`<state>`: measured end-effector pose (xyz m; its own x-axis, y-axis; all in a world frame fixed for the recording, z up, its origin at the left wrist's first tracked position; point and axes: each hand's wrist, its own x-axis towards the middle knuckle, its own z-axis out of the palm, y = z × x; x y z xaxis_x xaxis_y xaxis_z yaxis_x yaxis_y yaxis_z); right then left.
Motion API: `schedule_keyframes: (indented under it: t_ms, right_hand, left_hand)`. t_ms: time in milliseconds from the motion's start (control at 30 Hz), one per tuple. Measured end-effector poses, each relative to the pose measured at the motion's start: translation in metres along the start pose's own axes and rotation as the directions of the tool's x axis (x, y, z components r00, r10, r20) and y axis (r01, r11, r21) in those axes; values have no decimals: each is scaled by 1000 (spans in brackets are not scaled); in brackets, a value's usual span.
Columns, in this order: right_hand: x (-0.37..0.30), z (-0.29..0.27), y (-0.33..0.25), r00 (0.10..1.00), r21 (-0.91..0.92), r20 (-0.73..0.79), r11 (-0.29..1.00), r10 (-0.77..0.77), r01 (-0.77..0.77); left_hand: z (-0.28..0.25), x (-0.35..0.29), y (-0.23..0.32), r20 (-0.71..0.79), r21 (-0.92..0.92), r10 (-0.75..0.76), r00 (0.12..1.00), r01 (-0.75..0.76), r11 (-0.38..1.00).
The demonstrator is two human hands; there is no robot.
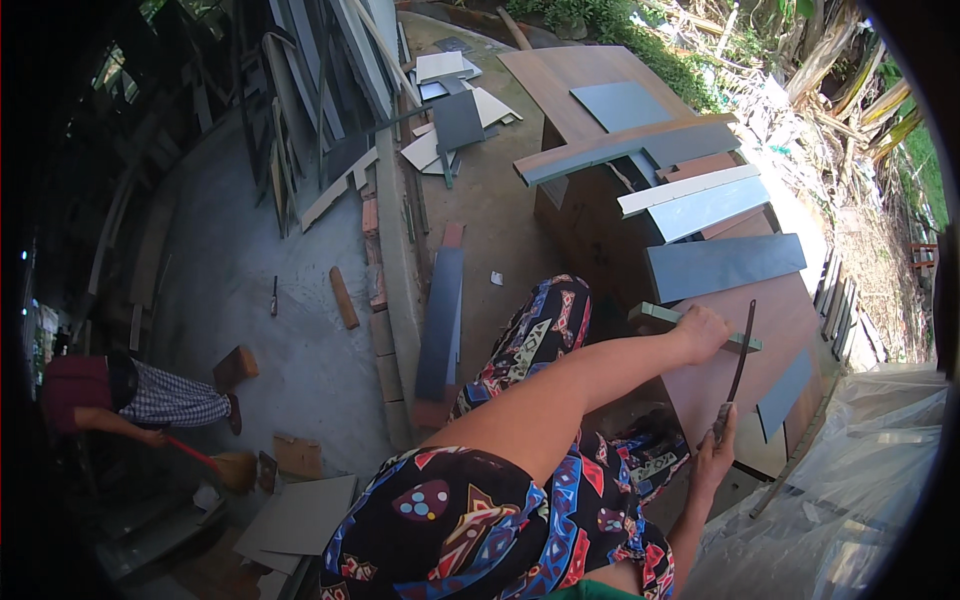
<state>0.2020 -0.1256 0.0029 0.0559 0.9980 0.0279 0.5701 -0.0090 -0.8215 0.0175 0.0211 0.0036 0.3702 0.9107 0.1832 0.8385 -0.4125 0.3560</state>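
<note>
My left hand (705,334) is closed on a narrow pale-green board strip (655,314), which lies across a wide brown panel (700,385) and sticks out past its left edge. In my right hand (714,455) is a long, thin, dark blade-like tool (742,350), gripped at its lower end and pointing up and away. Its exact kind is not clear. The blade stands just right of the left hand, apart from its fingers. Beyond the strip rests a dark blue-grey board (725,267). A smaller grey piece (784,395) lies at the panel's right.
More offcuts, including a white strip (690,190), lie across the far panels. Long boards (440,320) lie on the floor at my left, beside a low brick edge (381,340). Plastic sheeting (830,480) spreads at right. Another person (150,390) sweeps with a broom (236,470) at far left.
</note>
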Motion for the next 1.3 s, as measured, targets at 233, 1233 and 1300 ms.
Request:
schedule_keyframes:
  t_ms: [233,1233,1300]
  right_hand:
    - [73,11,-44,963,-39,93,967,254,-251]
    - [58,17,18,997,16,1,996,-82,82]
    - [23,12,13,997,-36,-12,997,-72,72]
  left_hand:
    - [0,0,3,45,14,-13,999,12,1000]
    - [0,-1,5,31,-40,-42,999,43,998]
    - [1,2,1,37,-44,-24,999,26,999]
